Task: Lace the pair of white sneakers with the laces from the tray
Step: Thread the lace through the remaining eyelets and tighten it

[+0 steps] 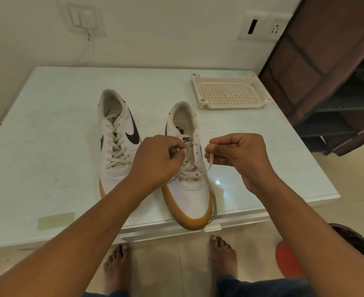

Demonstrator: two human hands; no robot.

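Two white sneakers with gum soles stand on the table, toes toward me. The left sneaker [114,142] has an off-white lace crossed up all its eyelets. The right sneaker [195,196] carries a lace [189,171] crossed through its lower eyelets only. My left hand [157,159] pinches one lace end above the tongue. My right hand [239,155] pinches the other end just right of the shoe; that end runs down past the toe and hangs over the table edge. The cream perforated tray [230,93] at the back right holds nothing.
The pale glass-topped table [48,146] ends just in front of the right sneaker's toe. A dark brown fabric rack [337,71] stands at the right. My bare feet [221,256] are on the tiled floor below, with a red object [288,260] at the lower right.
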